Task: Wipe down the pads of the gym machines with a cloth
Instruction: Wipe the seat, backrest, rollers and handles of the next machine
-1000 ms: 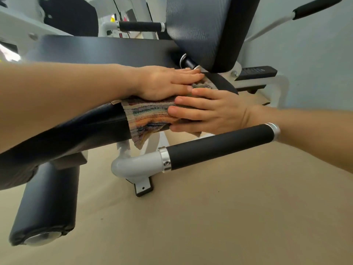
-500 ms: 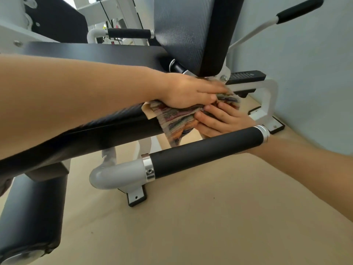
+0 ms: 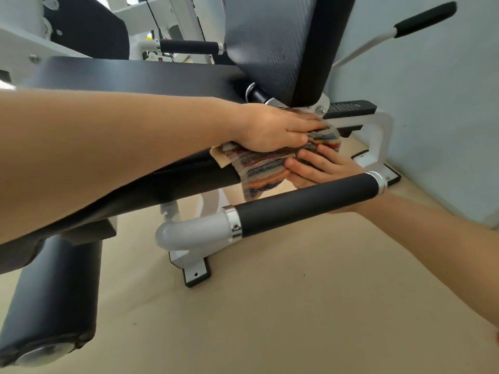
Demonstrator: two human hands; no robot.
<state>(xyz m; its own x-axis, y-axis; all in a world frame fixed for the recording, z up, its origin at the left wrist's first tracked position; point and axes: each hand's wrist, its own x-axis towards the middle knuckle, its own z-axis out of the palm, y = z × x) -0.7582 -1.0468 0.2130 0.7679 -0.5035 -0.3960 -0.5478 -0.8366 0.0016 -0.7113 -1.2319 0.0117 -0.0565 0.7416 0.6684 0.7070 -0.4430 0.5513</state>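
A striped multicoloured cloth is draped over the far end of the black seat pad, close under the upright black back pad. My left hand lies flat on top of the cloth and presses it onto the pad. My right hand holds the cloth's hanging side from the right, fingers against the pad's edge. The wrist of my right hand is hidden behind a black foam handle.
The handle's grey metal elbow and the white frame foot stand on the tan floor. A black roller pad hangs at the lower left. A white frame and a pale blue wall are on the right.
Both hands and the cloth have slid along the seat pad toward the back pad. The view has shifted closer and to the right.
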